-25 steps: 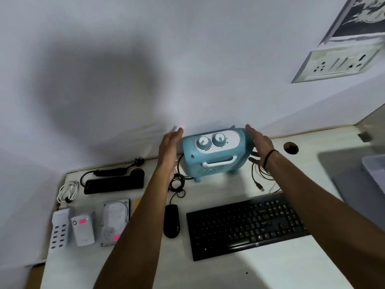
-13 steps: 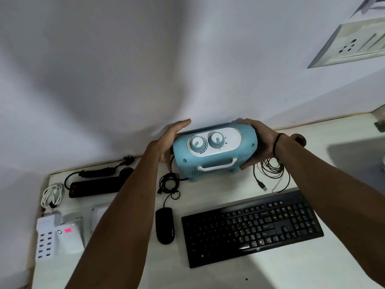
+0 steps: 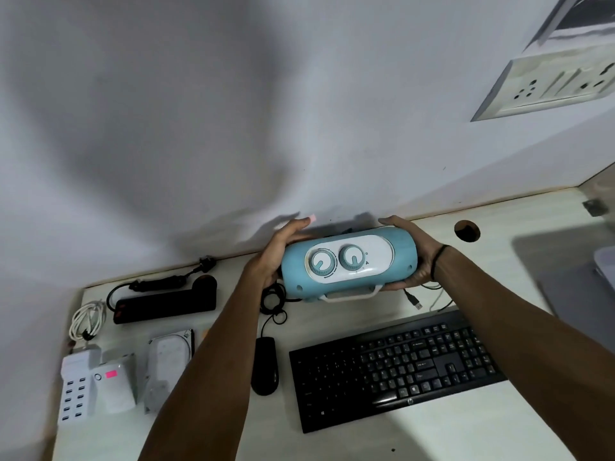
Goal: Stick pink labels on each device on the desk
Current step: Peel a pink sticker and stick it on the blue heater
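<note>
A light blue device (image 3: pixel 397 261) with two dials on a white panel and a white handle is held at the back of the desk, its dial face turned up toward me. My left hand (image 3: pixel 278 252) grips its left end, and a small pink label (image 3: pixel 312 217) sticks to that hand's fingertip. My right hand (image 3: pixel 417 254) grips the right end. A white adapter (image 3: pixel 116 387) at the front left carries a pink label (image 3: pixel 110 373).
On the white desk (image 3: pixel 466 437) lie a black keyboard (image 3: pixel 396 364), a black mouse (image 3: pixel 265 366), a black power strip (image 3: pixel 166 306), a coiled white cable (image 3: pixel 87 319), a white multi-port charger (image 3: pixel 75 390), a hard drive (image 3: pixel 173 357) and loose cables. A cable hole (image 3: pixel 467 230) sits back right.
Both hands closed on the ends of the blue device and tipped it back, so its dial face now points up. The view has shifted slightly.
</note>
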A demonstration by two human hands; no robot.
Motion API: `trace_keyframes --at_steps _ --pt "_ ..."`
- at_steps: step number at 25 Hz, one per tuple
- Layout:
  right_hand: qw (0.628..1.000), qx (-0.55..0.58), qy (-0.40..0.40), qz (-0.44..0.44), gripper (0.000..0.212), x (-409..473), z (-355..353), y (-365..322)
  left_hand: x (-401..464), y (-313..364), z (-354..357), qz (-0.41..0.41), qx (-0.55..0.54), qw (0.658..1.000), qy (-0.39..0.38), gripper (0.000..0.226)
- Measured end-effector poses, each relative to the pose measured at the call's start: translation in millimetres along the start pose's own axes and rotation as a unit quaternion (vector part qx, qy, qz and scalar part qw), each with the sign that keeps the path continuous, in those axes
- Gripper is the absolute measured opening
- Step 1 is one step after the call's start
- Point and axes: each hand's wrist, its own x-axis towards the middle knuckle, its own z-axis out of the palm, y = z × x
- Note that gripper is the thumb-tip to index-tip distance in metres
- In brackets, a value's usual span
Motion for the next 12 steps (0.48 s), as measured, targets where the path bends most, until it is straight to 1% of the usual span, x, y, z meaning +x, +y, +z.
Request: trace_keyframes --at_steps 1,2,5,7,8,10,12 --pt "1.000 -0.007 0.002 -0.002 0.063 -2 -1 3 -4 -2 1 0.007 0.008 1.000 -0.001 0.076" --pt "1.000 -0.010 0.001 -0.008 0.066 -5 -2 6 -8 -2 5 0.016 0.016 1.000 -0.006 0.078" --pt "1.000 0.003 0.002 -0.027 0.051 -15 -6 15 -23 -4 15 0.034 0.038 0.998 -0.023 0.076" --pt "0.998 0.027 -0.036 -0.046 0.044 -20 -5 25 -32 -12 22 0.066 0.033 0.997 -0.034 0.073" --pt "0.996 0.042 -0.055 -0.064 0.043 -22 -5 31 -37 -15 24 0.096 0.036 0.994 -0.029 0.071" --pt "0.990 0.068 -0.068 -0.102 0.045 -25 -8 41 -48 -17 23 0.172 0.071 0.982 0.010 0.069" --pt "0.987 0.088 -0.079 -0.113 0.055 -28 -11 53 -64 -13 24 0.254 0.142 0.956 0.022 0.066"
